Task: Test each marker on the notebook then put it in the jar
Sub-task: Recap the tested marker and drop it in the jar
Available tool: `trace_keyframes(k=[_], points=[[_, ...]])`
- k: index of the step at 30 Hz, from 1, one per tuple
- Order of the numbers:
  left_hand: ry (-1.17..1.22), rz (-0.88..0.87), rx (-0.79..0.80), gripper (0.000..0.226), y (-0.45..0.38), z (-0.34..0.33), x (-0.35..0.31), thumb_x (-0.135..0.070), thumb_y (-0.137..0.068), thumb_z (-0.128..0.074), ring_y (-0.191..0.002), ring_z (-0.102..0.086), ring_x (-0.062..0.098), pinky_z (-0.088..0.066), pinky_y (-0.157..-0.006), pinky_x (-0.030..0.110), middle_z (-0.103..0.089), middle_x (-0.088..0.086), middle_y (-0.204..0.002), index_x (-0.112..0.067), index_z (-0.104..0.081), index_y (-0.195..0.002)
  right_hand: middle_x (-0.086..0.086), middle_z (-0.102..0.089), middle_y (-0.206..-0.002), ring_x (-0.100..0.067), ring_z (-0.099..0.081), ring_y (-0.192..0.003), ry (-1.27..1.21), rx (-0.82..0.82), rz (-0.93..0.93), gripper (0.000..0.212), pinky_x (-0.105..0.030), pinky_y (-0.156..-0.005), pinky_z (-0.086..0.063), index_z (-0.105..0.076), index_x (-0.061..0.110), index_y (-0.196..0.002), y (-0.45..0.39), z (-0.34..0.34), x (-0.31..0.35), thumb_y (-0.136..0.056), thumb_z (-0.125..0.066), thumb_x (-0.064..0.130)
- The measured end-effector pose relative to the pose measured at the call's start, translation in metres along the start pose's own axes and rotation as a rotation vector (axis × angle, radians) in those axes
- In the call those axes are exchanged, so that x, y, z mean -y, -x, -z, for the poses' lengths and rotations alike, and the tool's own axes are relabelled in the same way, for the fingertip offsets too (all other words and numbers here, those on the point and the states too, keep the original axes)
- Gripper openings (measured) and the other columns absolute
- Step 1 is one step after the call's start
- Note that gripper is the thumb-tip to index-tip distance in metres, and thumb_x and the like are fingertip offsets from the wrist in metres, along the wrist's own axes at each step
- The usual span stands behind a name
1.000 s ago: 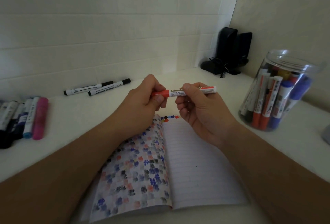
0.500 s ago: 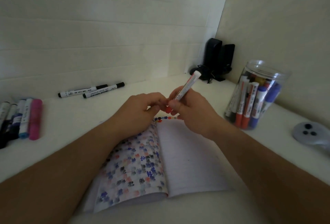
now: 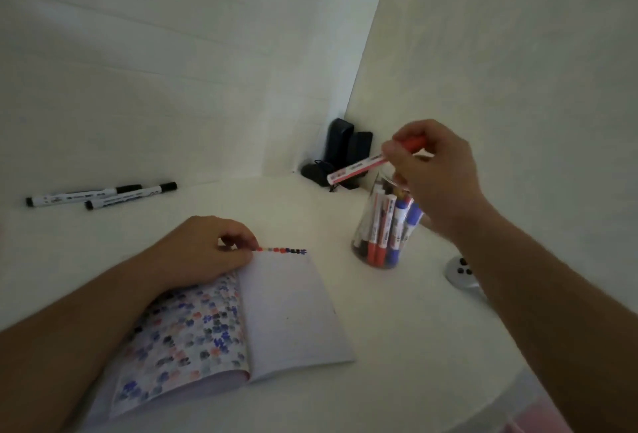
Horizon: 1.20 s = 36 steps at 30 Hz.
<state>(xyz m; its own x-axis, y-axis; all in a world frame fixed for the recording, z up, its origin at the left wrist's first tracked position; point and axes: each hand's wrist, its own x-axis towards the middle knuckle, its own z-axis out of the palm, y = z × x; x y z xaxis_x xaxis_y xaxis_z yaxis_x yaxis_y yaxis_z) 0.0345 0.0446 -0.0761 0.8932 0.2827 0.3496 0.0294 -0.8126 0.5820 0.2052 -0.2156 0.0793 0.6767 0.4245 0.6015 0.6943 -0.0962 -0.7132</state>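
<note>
Your right hand (image 3: 435, 177) has carried the red-capped marker (image 3: 366, 165) away from the notebook (image 3: 290, 315) and now holds it above the mouth of the clear jar (image 3: 383, 225), while your left hand (image 3: 203, 253), which was helping at the cap a moment ago, has dropped back onto the page. You pinch the marker at its red cap end, thumb and fingers curled around it, so the white barrel angles down and to the left, off toward the wall rather than into the jar. That tilt looks like a step short of a drop: the lower end needs swinging in over the opening first, since the jar is already crowded with red and blue markers standing cap-down.

Your left hand rests at the top of the fold with its fingers loosely curled on the paper, gripping nothing, likely to keep the notebook flat. Beside its fingertips runs the row of test dots (image 3: 281, 250), red then dark, along the top edge of the right page.

Two black markers (image 3: 103, 196) lie well apart on the desk (image 3: 397, 329) by the wall, probably next to be tested.
</note>
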Motion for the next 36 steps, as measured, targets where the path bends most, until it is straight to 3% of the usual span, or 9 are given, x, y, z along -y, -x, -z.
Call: trace_keyframes(k=[5, 8, 12, 14, 19, 24, 27, 30, 36], points=[[0.047, 0.007, -0.003, 0.015, 0.001, -0.001, 0.002, -0.030, -0.090, -0.075, -0.095, -0.061, -0.012, -0.040, -0.073, 0.002, -0.069, -0.036, -0.097, -0.045, -0.076, -0.093, 0.006, -0.069, -0.083, -0.012, -0.061, -0.053, 0.128, -0.195, 0.039, 0.014, -0.032, -0.058, -0.051, -0.070, 0.032, -0.095, -0.045, 0.055, 0.000, -0.102, -0.061, 0.024], [0.032, 0.007, 0.012, 0.016, 0.001, -0.001, 0.003, -0.030, -0.091, -0.073, -0.095, -0.061, -0.012, -0.039, -0.072, 0.002, -0.069, -0.036, -0.097, -0.046, -0.076, -0.094, 0.006, -0.072, -0.095, -0.011, -0.067, -0.056, 0.293, -0.205, -0.004, 0.017, -0.032, -0.060, -0.052, -0.059, 0.032, -0.109, -0.057, 0.071, -0.011, -0.095, -0.068, 0.031], [0.020, 0.012, 0.017, 0.017, -0.002, -0.001, 0.003, -0.030, -0.090, -0.072, -0.095, -0.061, -0.011, -0.039, -0.072, 0.002, -0.071, -0.031, -0.096, -0.046, -0.075, -0.096, 0.005, -0.073, -0.095, -0.020, -0.071, -0.068, 0.370, -0.121, -0.096, 0.043, -0.036, -0.063, -0.057, -0.050, 0.030, -0.114, -0.056, 0.073, -0.023, -0.087, -0.083, 0.036], [0.022, 0.011, 0.021, 0.018, -0.002, -0.002, 0.005, -0.030, -0.090, -0.072, -0.095, -0.061, -0.011, -0.039, -0.072, 0.002, -0.070, -0.033, -0.096, -0.047, -0.074, -0.097, 0.002, -0.075, -0.093, -0.022, -0.073, -0.070, 0.390, -0.077, -0.119, 0.038, -0.039, -0.063, -0.058, -0.055, 0.027, -0.106, -0.056, 0.069, -0.029, -0.084, -0.085, 0.034], [0.030, 0.007, 0.013, 0.020, -0.002, -0.003, 0.006, -0.029, -0.090, -0.073, -0.097, -0.060, -0.012, -0.039, -0.072, 0.000, -0.065, -0.040, -0.097, -0.047, -0.074, -0.098, 0.006, -0.078, -0.087, -0.019, -0.073, -0.072, 0.419, -0.060, -0.080, 0.019, -0.026, -0.058, -0.048, -0.066, 0.027, -0.096, -0.059, 0.057, -0.034, -0.087, -0.082, 0.029], [0.035, 0.003, 0.017, 0.020, -0.003, -0.003, 0.007, -0.029, -0.089, -0.073, -0.096, -0.061, -0.010, -0.039, -0.072, 0.001, -0.068, -0.035, -0.096, -0.048, -0.073, -0.097, 0.012, -0.075, -0.083, 0.001, -0.064, -0.067, 0.553, -0.026, -0.017, 0.016, -0.020, -0.063, -0.046, -0.074, 0.028, -0.101, -0.062, 0.055, -0.027, -0.087, -0.081, 0.026], [0.029, 0.001, 0.021, 0.020, -0.002, -0.003, 0.008, -0.029, -0.089, -0.073, -0.096, -0.061, -0.009, -0.040, -0.073, 0.002, -0.068, -0.035, -0.096, -0.048, -0.073, -0.097, 0.013, -0.077, -0.091, -0.001, -0.067, -0.085, 0.738, 0.163, 0.039, 0.016, -0.018, -0.080, -0.049, -0.077, 0.030, -0.106, -0.055, 0.047, -0.028, -0.090, -0.077, 0.026], [0.030, -0.001, 0.021, 0.020, -0.002, -0.003, 0.008, -0.029, -0.089, -0.073, -0.097, -0.061, -0.009, -0.039, -0.073, 0.002, -0.068, -0.035, -0.096, -0.048, -0.074, -0.096, 0.014, -0.074, -0.095, 0.000, -0.064, -0.083, 0.780, 0.269, 0.024, 0.020, -0.012, -0.073, -0.043, -0.079, 0.031, -0.111, -0.043, 0.034, -0.041, -0.098, -0.064, 0.025], [0.034, 0.007, 0.015, 0.018, -0.002, -0.003, 0.009, -0.030, -0.089, -0.073, -0.097, -0.060, -0.011, -0.039, -0.073, 0.003, -0.067, -0.037, -0.097, -0.048, -0.075, -0.093, -0.004, -0.071, -0.077, -0.026, -0.067, -0.074, 0.710, 0.219, -0.018, 0.032, -0.039, -0.068, -0.054, -0.071, 0.018, -0.094, -0.022, 0.025, -0.059, -0.106, -0.048, 0.036]])
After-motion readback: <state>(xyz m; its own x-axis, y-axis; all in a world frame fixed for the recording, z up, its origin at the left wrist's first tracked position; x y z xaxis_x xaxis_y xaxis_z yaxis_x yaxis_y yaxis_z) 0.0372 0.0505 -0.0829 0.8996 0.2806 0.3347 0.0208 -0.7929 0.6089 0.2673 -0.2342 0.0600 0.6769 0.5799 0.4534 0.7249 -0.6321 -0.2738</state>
